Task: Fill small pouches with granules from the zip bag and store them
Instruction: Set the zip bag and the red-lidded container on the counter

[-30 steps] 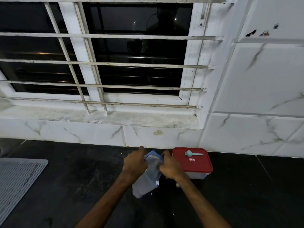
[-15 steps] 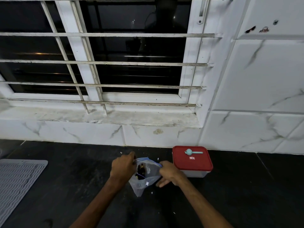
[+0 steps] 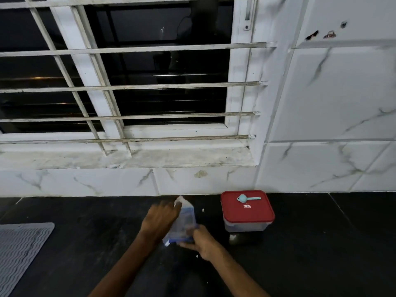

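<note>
A clear zip bag (image 3: 183,224) with blue trim hangs over the black counter (image 3: 85,243), motion-blurred. My left hand (image 3: 159,221) pinches its upper far corner. My right hand (image 3: 200,241) grips its lower near edge, so the bag lies tilted between the two hands. Its contents cannot be made out in the blur. To the right stands a clear box with a red lid (image 3: 247,209), and a small teal scoop (image 3: 246,198) rests on that lid. No small pouches are visible.
A white marble-tiled wall (image 3: 332,103) and a barred window (image 3: 128,82) with a sill rise behind the counter. A grey ribbed mat (image 3: 19,251) lies at the left edge. A few white specks dot the counter near the bag.
The bag was held upright with its mouth spread open; now it is turned over and tilted. My left hand rose toward the wall while my right hand dropped nearer to me.
</note>
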